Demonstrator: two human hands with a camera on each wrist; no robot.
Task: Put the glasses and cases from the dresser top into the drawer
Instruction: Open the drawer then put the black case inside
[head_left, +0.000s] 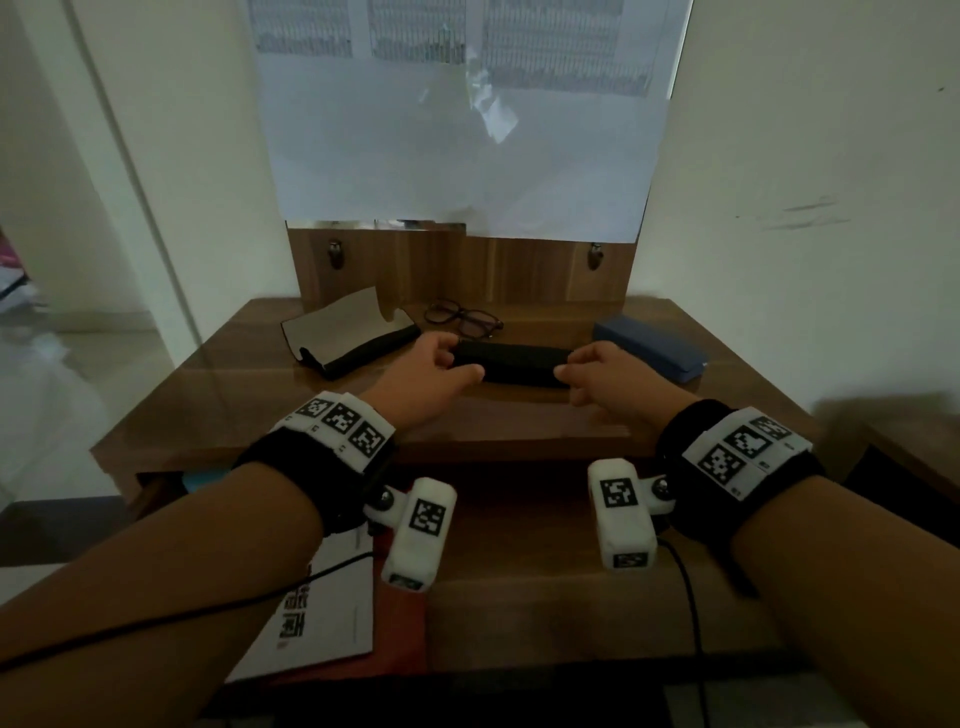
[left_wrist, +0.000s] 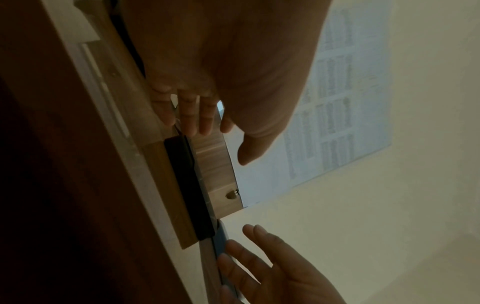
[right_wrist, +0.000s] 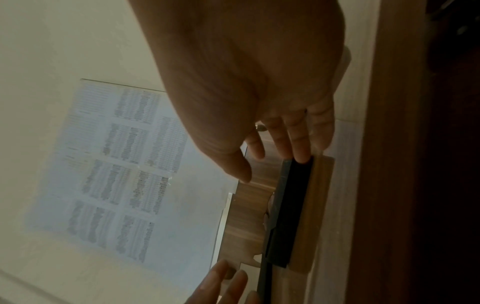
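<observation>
The left hand (head_left: 435, 370) and the right hand (head_left: 597, 375) sit at the two ends of a black case (head_left: 514, 362) that lies flat at the centre of the dresser top (head_left: 218, 395), the left at its 9 o'clock end and the right at its 3 o'clock end. In the head view the fingers of both hands look curved around the ends, thumbs toward the person; in the wrist views the fingers are fairly straight, with the left fingertips (left_wrist: 191, 125) and right fingertips (right_wrist: 302, 152) reaching the case ends, so whether they grip or only touch I cannot tell (the views disagree, and the light is dim). The case rests on the wood, not lifted. At 12 o'clock from it, just behind, lie dark-framed glasses (head_left: 462, 317), folded state unclear. At 10 o'clock an open case (head_left: 345, 332) shows a pale lining. At 2 o'clock a blue case (head_left: 652, 345) lies closed near the right edge. Below the top, at 6 o'clock, the open drawer (head_left: 545, 613) holds a white booklet (head_left: 322, 618) on something red at its left side. Pale paper (head_left: 462, 145) covers the mirror behind.
</observation>
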